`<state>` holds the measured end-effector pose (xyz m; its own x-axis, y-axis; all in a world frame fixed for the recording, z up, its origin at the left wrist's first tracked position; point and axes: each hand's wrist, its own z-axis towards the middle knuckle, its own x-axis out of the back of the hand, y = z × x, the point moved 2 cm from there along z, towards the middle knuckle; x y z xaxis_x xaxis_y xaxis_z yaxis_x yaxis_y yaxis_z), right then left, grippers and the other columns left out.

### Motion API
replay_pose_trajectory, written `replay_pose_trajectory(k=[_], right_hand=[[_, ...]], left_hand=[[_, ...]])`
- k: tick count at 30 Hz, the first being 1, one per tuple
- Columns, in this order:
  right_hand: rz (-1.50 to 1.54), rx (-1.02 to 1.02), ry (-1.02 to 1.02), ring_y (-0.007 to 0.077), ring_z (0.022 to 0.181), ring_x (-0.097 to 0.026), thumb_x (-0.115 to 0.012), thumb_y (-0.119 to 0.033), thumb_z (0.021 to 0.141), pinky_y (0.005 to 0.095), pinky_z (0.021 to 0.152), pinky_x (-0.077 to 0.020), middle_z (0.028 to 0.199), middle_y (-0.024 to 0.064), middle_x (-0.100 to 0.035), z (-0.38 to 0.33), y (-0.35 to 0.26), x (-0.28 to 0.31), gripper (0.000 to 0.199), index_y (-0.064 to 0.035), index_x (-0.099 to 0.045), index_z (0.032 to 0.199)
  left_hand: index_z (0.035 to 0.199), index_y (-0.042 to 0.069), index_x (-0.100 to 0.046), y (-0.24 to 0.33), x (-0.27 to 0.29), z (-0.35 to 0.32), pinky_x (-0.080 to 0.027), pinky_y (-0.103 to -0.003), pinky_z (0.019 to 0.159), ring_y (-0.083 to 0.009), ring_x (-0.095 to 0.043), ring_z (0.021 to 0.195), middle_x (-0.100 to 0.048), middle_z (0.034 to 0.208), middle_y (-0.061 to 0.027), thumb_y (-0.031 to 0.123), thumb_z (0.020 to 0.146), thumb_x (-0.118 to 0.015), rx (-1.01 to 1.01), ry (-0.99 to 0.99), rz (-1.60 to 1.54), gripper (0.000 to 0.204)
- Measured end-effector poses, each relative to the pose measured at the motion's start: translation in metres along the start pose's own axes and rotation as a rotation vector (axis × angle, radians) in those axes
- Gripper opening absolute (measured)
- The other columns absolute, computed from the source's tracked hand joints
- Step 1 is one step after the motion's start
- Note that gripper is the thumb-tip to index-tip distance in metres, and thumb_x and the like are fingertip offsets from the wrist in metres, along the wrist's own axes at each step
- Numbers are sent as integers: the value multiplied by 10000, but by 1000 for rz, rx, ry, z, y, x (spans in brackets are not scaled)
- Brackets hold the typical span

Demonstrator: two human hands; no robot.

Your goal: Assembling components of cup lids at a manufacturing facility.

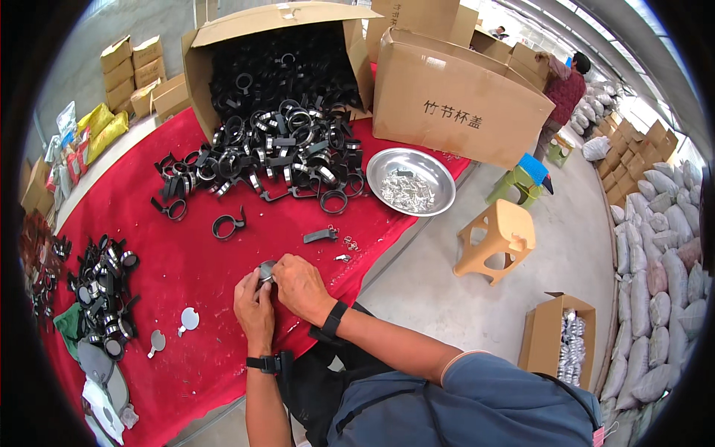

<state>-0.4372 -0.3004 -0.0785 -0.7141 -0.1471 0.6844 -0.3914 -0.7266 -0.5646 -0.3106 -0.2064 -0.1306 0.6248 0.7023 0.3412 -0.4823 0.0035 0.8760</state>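
Close to the table's near edge, my left hand (255, 305) and my right hand (299, 285) are closed together on a small round lid (266, 271) with a grey face. The fingers cover much of it. Just beyond the hands lie a loose dark strap-like piece (320, 235), several tiny metal bits (350, 243) and a single black ring with a side handle (227, 223). To the left of my left hand are two pale round discs with tabs, one whitish (190, 319) and one grey (157, 341).
A large open carton (197, 82) spills a heap of black rings (275, 153) onto the red cloth (126, 216). A metal bowl (372, 165) holds small silvery parts. At left is a pile of lids (104, 294). A yellow stool (497, 235) stands right; a person (567, 93) is farther back.
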Motion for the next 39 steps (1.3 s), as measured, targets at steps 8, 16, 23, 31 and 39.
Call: replay_pose_trajectory(k=[8, 16, 23, 31, 39], right_hand=[[155, -112, -77, 463, 878, -733, -755, -235, 1026, 555, 811, -585, 912, 206, -753, 13, 18, -2, 270, 32, -776, 1063], [1077, -733, -510, 111, 723, -648, -776, -249, 1072, 295, 606, -522, 862, 32, -711, 5, 45, -7, 319, 47, -764, 1190], [952, -504, -143, 144, 942, -768, -718, -102, 1070, 323, 775, -624, 1126, 140, -821, 1, 27, 38, 311, 74, -722, 1327], [964, -446, -106, 150, 1004, -782, -705, -75, 1092, 286, 824, -630, 1180, 170, -826, -12, 4, 40, 344, 98, -661, 1386], [859, -447, -147, 144, 970, -778, -719, -88, 1078, 291, 817, -621, 1134, 163, -838, -8, 8, 31, 340, 93, -681, 1364]], left_hand=[[1336, -23, -777, -6, 6, -6, -636, -419, 1020, -354, -753, 1228, -735, 1387, -235, 25, 1011, -773, -61, 21, 67, 329], [1315, -20, -769, 41, 33, -27, -602, -460, 1097, -409, -727, 1308, -726, 1433, -247, -47, 910, -802, -221, -38, 115, 407], [1479, -41, -680, 76, 18, -9, -660, -353, 917, -265, -799, 1123, -782, 1337, -199, 77, 1056, -738, 96, 87, -197, 443], [1325, -64, -745, 80, 12, -13, -581, -242, 679, -73, -719, 816, -819, 1010, -81, 167, 1083, -787, 383, 32, -445, 337], [1278, -64, -723, 61, 9, -9, -616, -255, 636, -99, -744, 790, -811, 990, -88, 230, 1106, -768, 353, 26, -429, 343]])
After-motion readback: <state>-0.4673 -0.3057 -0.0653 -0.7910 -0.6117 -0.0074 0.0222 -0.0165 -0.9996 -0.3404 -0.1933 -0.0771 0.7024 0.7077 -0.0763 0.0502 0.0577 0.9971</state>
